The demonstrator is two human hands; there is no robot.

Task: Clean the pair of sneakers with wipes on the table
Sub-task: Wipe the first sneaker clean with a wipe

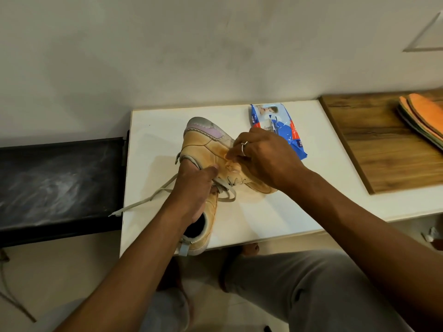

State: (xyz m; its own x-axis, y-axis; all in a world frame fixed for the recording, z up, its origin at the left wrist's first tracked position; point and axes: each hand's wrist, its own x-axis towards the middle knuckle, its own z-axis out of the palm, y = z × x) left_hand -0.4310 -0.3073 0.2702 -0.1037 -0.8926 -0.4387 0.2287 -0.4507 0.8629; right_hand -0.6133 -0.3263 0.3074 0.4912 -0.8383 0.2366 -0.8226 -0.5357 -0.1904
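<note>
Two tan sneakers lie on the white table (pixel 275 212). The far sneaker (pixel 203 142) has a lilac patch and a grey heel. My left hand (pixel 195 190) grips it at the collar, fingers inside the opening and thumb outside. My right hand (pixel 261 159), with a ring on one finger, pinches a small crumpled, tan-stained wipe (pixel 232 167) against that sneaker's side near the laces. The near sneaker (pixel 203 232) lies under my left wrist, its heel over the table's front edge. A blue and white wipes pack (pixel 275 123) lies just behind my right hand.
A loose lace (pixel 139 203) trails off the table's left edge. A black bench (pixel 60 183) stands to the left. On the right, a wooden board (pixel 374 140) carries orange insoles (pixel 424 116). A wall is close behind. My knees are below the table's front edge.
</note>
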